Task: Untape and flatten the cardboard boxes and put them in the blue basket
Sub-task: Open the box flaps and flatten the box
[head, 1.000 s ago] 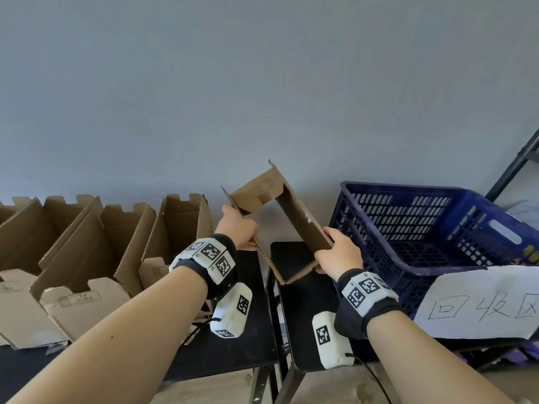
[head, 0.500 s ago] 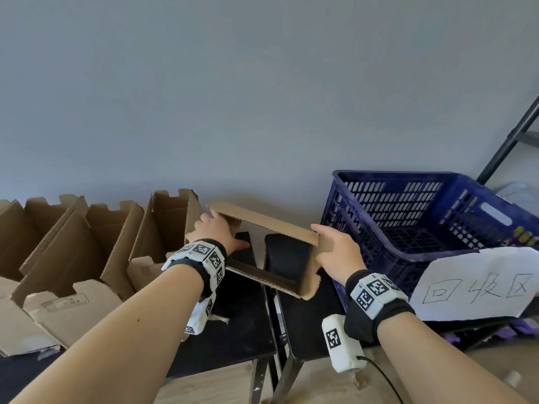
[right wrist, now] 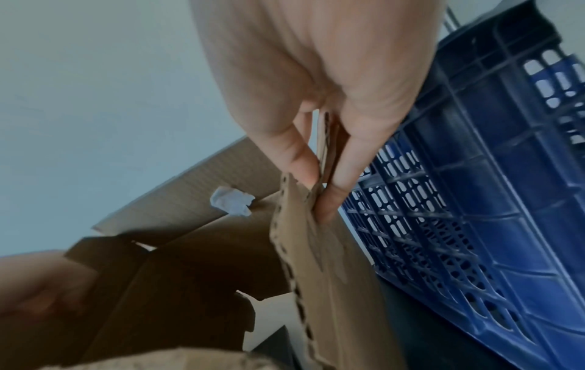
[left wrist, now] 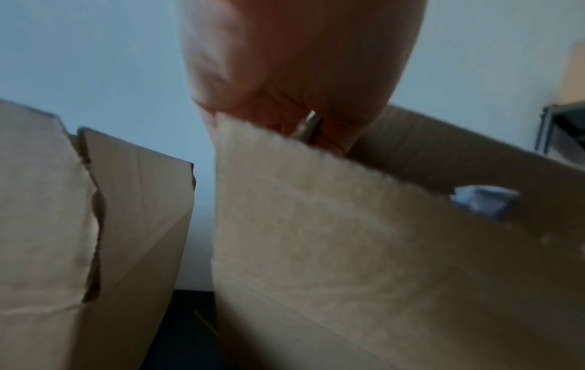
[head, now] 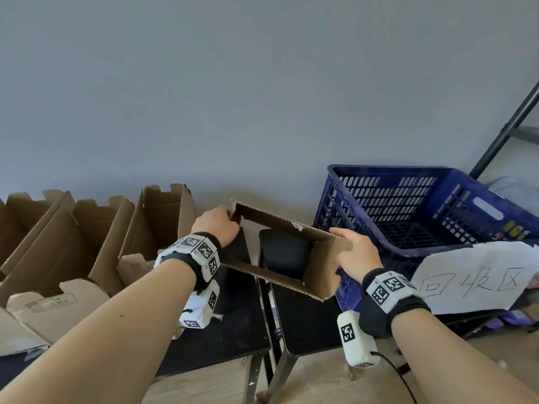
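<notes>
A: One cardboard box (head: 280,252) was in hand, held above the black tables (head: 233,330) as an open sleeve with both ends clear. The left hand (head: 215,227) gripped its far left corner, fingers curled over the edge. The right hand (head: 354,252) pinched the right wall between thumb and fingers (right wrist: 300,160).

B: Was any tape left on it?

A: A crumpled scrap of tape (right wrist: 232,204) clung to the top edge. The sleeve was not yet collapsed flat, so flattening appeared to be the step in progress.

B: And the blue basket (head: 393,249)?

A: It stood just right of the box, tilted toward the person, with a handwritten paper sign (head: 472,284) on its front. No cardboard was visible inside it.

B: Remaining work?

A: At least three opened boxes (head: 87,243) stood to the left, unflattened. By that count, the task was judged to be at an early stage.
</notes>
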{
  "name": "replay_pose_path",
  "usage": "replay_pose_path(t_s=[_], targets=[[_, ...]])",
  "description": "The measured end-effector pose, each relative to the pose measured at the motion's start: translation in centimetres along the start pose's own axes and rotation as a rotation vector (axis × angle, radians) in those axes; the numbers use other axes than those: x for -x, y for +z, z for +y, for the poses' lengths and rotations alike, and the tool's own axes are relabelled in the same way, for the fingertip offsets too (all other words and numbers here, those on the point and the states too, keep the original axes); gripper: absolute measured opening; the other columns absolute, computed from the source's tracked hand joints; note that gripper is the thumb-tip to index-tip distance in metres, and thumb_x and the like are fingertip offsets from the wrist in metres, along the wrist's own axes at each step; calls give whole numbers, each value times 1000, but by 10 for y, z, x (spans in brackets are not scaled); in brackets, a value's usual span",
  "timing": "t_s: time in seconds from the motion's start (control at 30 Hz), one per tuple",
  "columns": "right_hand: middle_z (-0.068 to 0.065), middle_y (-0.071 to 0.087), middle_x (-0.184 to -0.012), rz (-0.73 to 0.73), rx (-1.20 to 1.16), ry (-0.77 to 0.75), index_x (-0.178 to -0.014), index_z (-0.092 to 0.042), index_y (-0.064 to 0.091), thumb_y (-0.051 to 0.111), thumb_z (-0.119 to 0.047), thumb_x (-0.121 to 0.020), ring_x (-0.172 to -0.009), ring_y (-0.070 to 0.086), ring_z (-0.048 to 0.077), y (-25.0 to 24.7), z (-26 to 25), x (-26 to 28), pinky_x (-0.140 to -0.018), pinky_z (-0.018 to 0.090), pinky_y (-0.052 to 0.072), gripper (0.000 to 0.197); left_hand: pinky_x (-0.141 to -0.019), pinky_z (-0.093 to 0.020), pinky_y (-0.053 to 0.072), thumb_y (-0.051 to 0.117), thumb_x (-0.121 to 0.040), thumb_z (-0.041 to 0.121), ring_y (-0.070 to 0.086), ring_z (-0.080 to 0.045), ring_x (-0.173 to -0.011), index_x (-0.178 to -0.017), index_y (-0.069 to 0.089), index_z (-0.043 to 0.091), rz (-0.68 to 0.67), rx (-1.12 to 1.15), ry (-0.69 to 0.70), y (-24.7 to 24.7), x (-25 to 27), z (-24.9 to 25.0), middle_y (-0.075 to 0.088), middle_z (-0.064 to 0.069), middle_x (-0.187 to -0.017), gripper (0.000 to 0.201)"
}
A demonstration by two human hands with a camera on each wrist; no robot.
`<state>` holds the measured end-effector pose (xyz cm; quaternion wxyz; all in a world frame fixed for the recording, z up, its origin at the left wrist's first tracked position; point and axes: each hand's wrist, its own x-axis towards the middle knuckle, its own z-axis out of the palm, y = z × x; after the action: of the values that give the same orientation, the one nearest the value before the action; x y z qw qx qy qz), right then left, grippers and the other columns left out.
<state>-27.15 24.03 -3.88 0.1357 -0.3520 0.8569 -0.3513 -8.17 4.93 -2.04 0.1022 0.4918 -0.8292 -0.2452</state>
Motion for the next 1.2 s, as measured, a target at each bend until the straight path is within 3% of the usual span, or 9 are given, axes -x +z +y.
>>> replay_pose_path(t_s=[0.13,0.27,0.37,0.5,0.67,0.83,0.93,1.07,1.2], targets=[[4,62,-126,28,-1,50,-130,-24,56,50,3,-84,-110,57,25,-1,5,-5,-88,27,44,54,-75,-30,43,44,-91,12,53,-27,-81,-102,60,8,-16,115,-14,-9,1,0,59,-11,-90,20],[4,52,-137,-14,44,127,-140,-25,45,48,3,-82,-116,54,30,7,13,-9,-93,35,48,64,-85,-37,46,43,-90,7,57,-34,-93,-92,53,5,0,269,-68,-14,0,0,59,-18,-96,11],[6,53,-134,-122,-42,188,-138,-29,46,45,5,-81,-108,57,31,18,22,-13,-81,41,57,66,-85,-36,46,41,-92,7,57,-34,-100,-103,59,5,-39,287,-8,-14,2,3,60,-17,-98,21],[4,40,-142,-223,-93,274,-139,-33,43,35,15,-82,-117,50,36,26,30,-14,-61,37,59,76,-91,-39,48,49,-88,3,57,-32,-104,-120,59,11,-228,108,33,-7,5,-4,63,-13,-111,34],[8,39,-141,-340,36,236,-140,-35,41,45,17,-80,-114,52,33,27,39,-10,-74,38,59,80,-108,-37,34,69,-77,4,39,-27,-132,-150,19,21,-501,133,59,5,14,-10,37,-6,-148,90],[14,33,-148,-629,-82,475,-147,-34,26,63,16,-76,-126,45,33,29,44,1,-93,38,51,95,-113,-41,30,71,-80,21,31,-25,-137,-149,23,23,-713,-84,-25,22,20,-14,28,-5,-152,84],[10,35,-150,-553,-176,527,-149,-32,22,63,6,-81,-130,43,32,33,52,2,-100,40,43,87,-111,-35,33,66,-85,22,35,-25,-136,-149,20,16,-669,-112,-62,36,21,-22,32,-7,-150,79],[5,25,-155,-509,-70,447,-152,-27,15,59,-18,-93,-138,32,28,46,53,3,-106,40,34,74,-106,-34,38,60,-89,22,43,-26,-129,-145,30,11,-540,-75,-93,55,18,-30,42,-10,-143,65],[2,27,-155,-551,83,323,-152,-28,13,51,-27,-97,-135,38,26,62,51,7,-105,33,36,67,-105,-39,40,65,-86,26,48,-30,-125,-148,15,10,-467,17,-190,70,10,-38,45,-14,-140,81]])
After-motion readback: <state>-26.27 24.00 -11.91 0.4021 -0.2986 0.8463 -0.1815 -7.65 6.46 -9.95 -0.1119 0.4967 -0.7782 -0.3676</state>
